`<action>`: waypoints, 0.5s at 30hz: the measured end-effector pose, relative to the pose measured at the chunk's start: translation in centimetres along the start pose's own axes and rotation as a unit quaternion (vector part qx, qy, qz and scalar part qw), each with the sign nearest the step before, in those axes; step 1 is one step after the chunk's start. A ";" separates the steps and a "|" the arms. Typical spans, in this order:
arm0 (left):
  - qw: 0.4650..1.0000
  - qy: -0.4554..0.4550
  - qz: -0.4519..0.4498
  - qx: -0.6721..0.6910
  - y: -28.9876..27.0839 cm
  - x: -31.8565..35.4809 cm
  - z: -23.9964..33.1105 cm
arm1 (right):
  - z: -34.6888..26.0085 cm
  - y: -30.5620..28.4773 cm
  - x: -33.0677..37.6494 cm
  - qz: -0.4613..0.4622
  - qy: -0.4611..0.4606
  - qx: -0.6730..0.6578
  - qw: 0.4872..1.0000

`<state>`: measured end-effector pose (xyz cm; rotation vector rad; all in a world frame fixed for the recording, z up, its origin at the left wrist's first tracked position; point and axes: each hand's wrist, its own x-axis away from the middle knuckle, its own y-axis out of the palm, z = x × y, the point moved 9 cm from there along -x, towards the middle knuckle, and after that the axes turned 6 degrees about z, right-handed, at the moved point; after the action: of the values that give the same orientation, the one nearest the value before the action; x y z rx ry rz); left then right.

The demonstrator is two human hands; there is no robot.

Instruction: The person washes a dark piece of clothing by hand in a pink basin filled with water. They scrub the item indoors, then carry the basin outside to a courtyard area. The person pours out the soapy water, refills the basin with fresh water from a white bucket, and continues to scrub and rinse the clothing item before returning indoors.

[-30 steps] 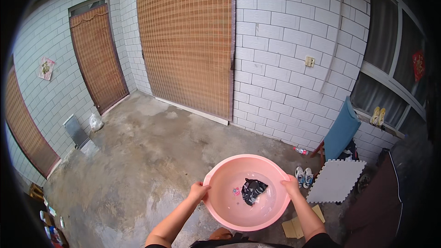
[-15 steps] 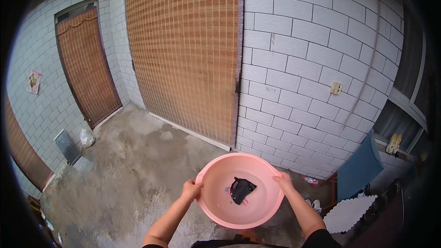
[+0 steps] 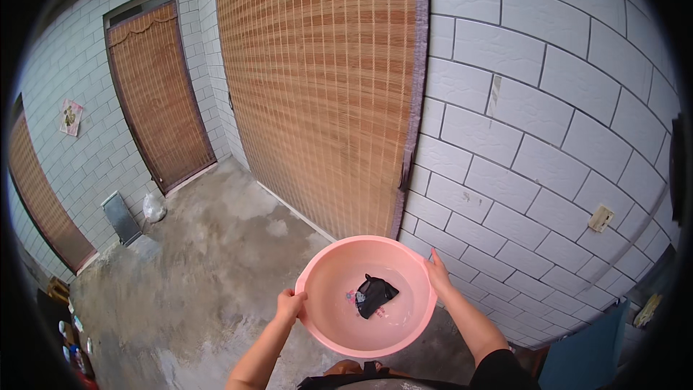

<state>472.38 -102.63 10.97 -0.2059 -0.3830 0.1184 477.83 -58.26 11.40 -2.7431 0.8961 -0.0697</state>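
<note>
Left hand [image 3: 290,306] curled over left rim of pink basin [image 3: 325,318], fingers closed on edge. Right hand [image 3: 437,274] grips right rim, fingers partly extended along outside. Basin held level at waist height, dark cloth [image 3: 375,295] lying inside at bottom. Basin's far edge near white brick wall [image 3: 534,137] and bamboo blind [image 3: 317,87]. Open concrete floor [image 3: 195,260] stretches left toward bamboo-covered door [image 3: 159,94].

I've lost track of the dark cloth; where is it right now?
In the head view, low and centre, the dark cloth lies in shallow water at the bottom of the pink basin, which the left hand and right hand grip at its rim.
</note>
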 end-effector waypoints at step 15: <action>0.996 -0.022 0.063 0.059 10.1 -13.4 7.8 | -0.2 8.0 -26.2 -0.079 0.065 0.019 0.995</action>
<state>456.35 -93.51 11.00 -0.1106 -0.4052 0.2702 452.04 -49.18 10.44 -2.7950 0.6983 -0.2945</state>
